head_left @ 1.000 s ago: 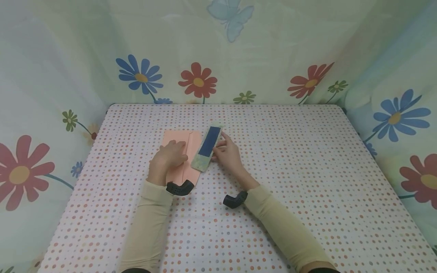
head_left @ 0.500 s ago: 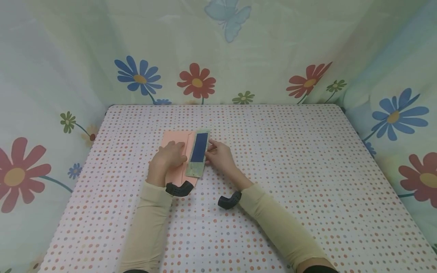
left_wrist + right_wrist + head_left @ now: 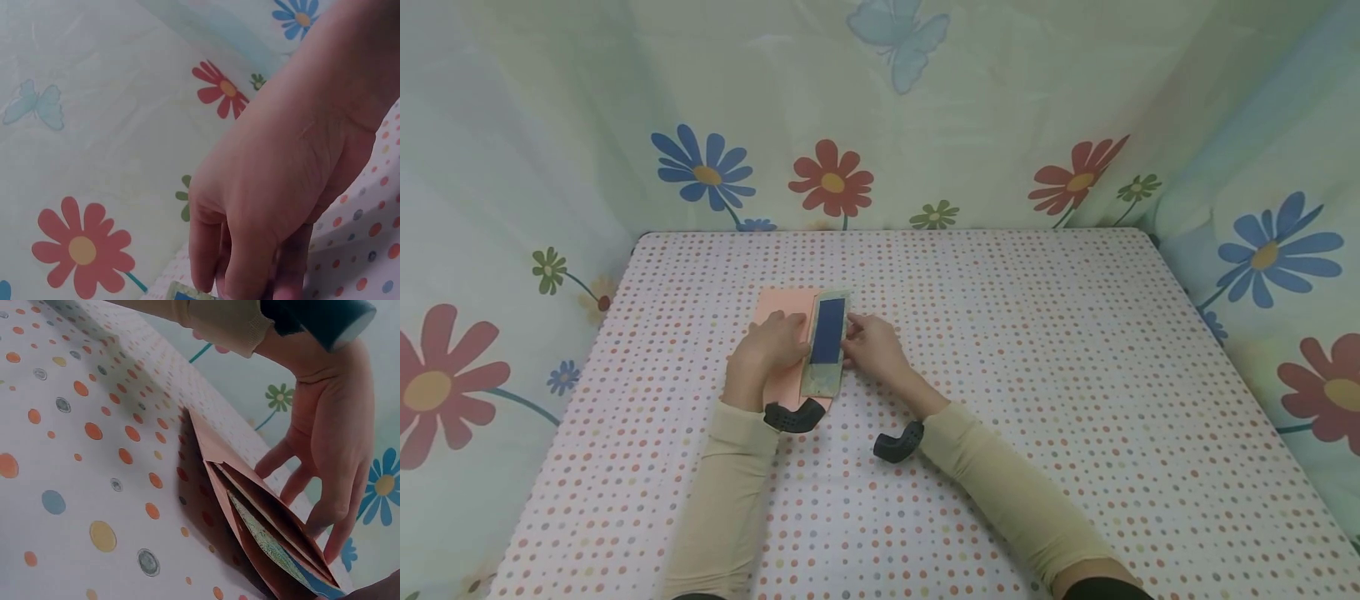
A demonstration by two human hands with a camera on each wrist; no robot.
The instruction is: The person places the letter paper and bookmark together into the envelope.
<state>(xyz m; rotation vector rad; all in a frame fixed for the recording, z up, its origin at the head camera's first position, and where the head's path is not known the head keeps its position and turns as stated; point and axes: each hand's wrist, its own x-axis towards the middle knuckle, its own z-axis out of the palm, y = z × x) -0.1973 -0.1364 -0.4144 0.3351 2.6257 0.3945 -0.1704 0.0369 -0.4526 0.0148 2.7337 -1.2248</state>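
Observation:
A peach envelope (image 3: 783,385) lies on the table under my left hand (image 3: 769,343), whose bent fingers hold it beside its opening. In the right wrist view the envelope (image 3: 215,447) gapes along one side, and the left hand's fingers (image 3: 289,487) are at its upper layer. A long pale green patterned card (image 3: 822,381) with a dark blue panel overlaps the envelope's right part. Its edge (image 3: 269,545) shows between the envelope's layers. My right hand (image 3: 878,352) pinches the card's right long edge. The left wrist view shows this right hand (image 3: 269,181), with a card corner below its fingers.
The table (image 3: 1037,375) wears a white cloth with coloured dots. Flowered curtains (image 3: 985,125) hang behind it and at both sides. A black camera mount (image 3: 793,416) sits on the left wrist and another black mount (image 3: 898,442) on the right.
My right hand has moved left with the card, which has turned straighter and now overlaps more of the envelope. My left hand has stayed in place on the envelope.

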